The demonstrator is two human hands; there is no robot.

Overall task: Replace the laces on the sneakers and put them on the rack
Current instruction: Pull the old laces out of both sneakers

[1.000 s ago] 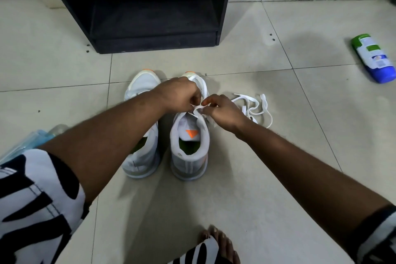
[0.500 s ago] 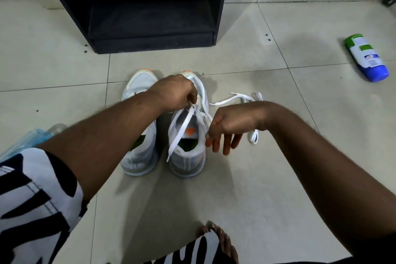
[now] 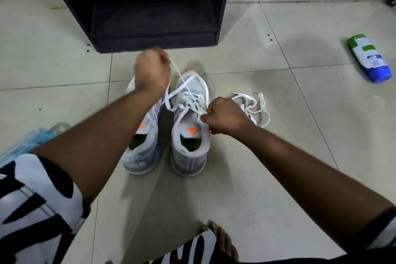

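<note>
Pulling lace taut — left hand; right hand grips sneaker

At centre frame, two pale grey sneakers show white soles, orange triangles on the tongues and green insoles. The lace threaded through the right-hand one is white, as is the loose lace to its right. At top centre the rack is black. The floor is glossy cream tile with dark grout lines. At the right edge lies a bottle, white with a green end and a blue end. Lower left, a sleeve is white with bold black strokes.
</note>
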